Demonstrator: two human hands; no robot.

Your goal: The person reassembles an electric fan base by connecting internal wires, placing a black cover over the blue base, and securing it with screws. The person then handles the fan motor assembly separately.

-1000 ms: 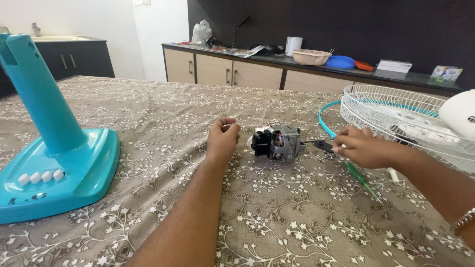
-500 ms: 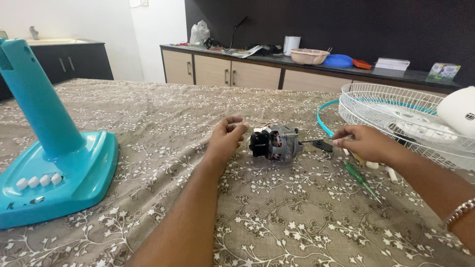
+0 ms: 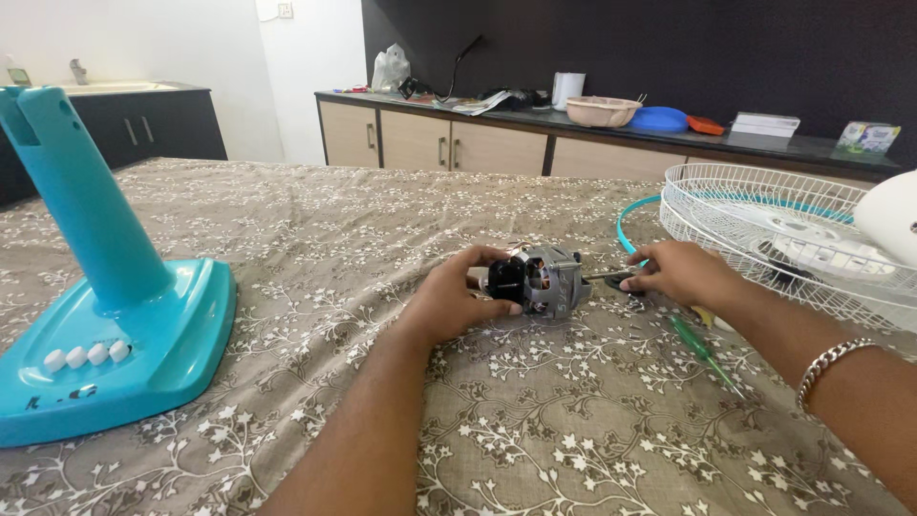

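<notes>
I am closing my left hand around the black rear end of the small fan motor, which is lying on the patterned worktop between my two hands. My right hand is pinching the dark piece at the tip of the motor's shaft, just right of the motor. Beside that grip, a green screwdriver is lying near my wrist, with the white fan grille beyond it.

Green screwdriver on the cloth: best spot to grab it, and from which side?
Take the green screwdriver by its handle, the thick end nearest the right hand, coming down from above. It lies flat on the tablecloth with its thin shaft pointing away toward the table edge, so the handle gives more to hold.
</notes>
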